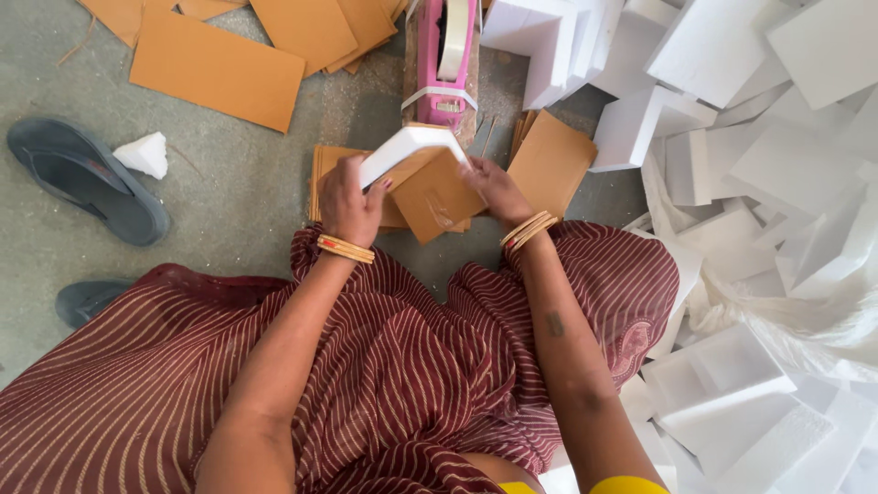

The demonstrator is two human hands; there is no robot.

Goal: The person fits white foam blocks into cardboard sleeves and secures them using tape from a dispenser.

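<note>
Right now your left hand (349, 203) grips the white foam piece (407, 146) by its near end, fingers closed around it, while your right hand (494, 187) pinches a brown card sheet (437, 197) against it, just before the pink tape dispenser (445, 55) on the floor (238, 174).

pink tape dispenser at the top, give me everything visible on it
The pink tape dispenser stands on the grey floor at top centre, its upper end cut off by the frame. It looks like a plastic body with a whitish tape roll mounted in it and a pale band across its near end. It seems to rest on a brown strip. Neither hand touches it; the white foam piece held by both hands lies just below it.
</note>
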